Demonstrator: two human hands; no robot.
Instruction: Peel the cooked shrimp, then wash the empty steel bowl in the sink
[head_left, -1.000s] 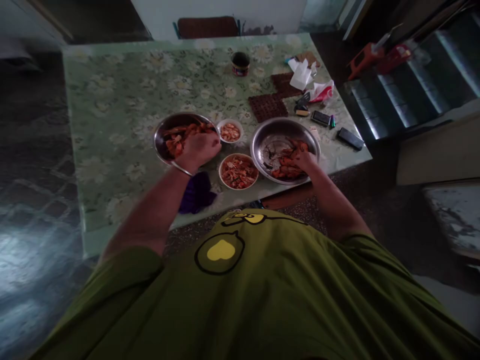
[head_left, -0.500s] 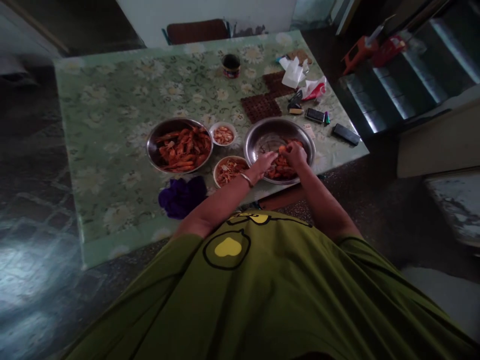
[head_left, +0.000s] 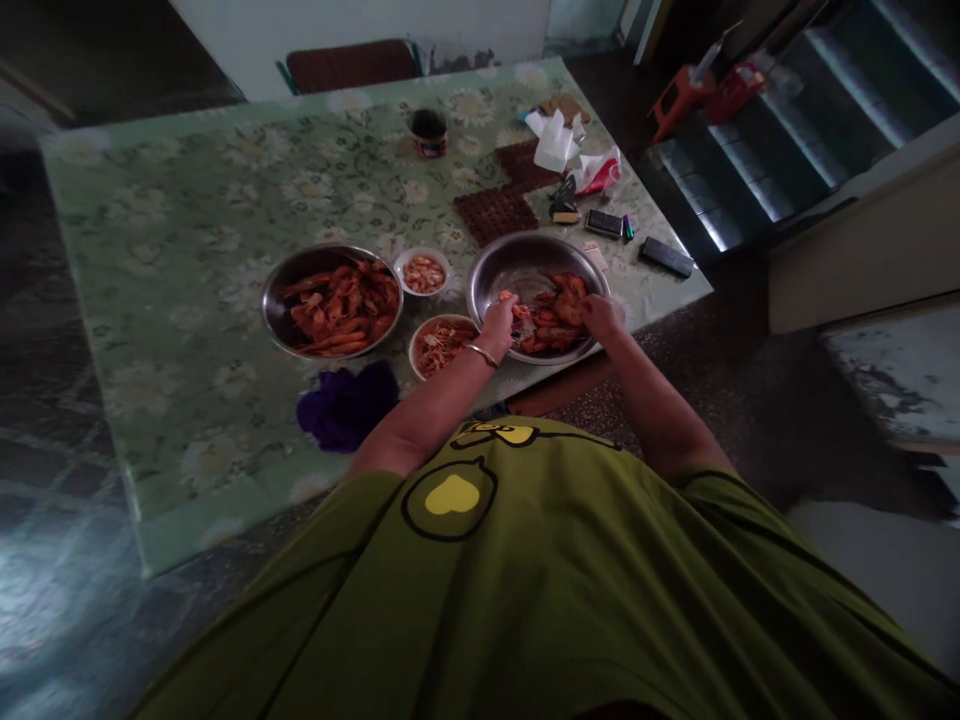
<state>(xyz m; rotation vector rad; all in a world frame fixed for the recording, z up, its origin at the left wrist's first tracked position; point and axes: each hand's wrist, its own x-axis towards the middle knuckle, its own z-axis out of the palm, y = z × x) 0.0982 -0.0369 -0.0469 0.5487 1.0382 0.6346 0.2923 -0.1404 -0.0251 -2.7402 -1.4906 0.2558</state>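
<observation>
My left hand, with a bracelet at the wrist, is over the left side of a wide steel basin. Its fingers are closed on an orange shrimp, partly hidden by the hand. At the basin's right side, my right hand has its fingers drawn together against the cooked shrimp; what they hold is hidden. Just left of the basin are a bowl of shells and heads and a small white bowl of peeled shrimp. Farther left, a steel bowl is heaped with whole shrimp.
A purple cloth lies near the table's front edge. Behind the basin are woven brown mats, a dark tin, crumpled tissues and a black case. A flowered cloth covers the table.
My hands, close together over the basin before, have moved apart: the left toward the left rim with the shrimp, the right toward the right rim. The whole view has shifted slightly.
</observation>
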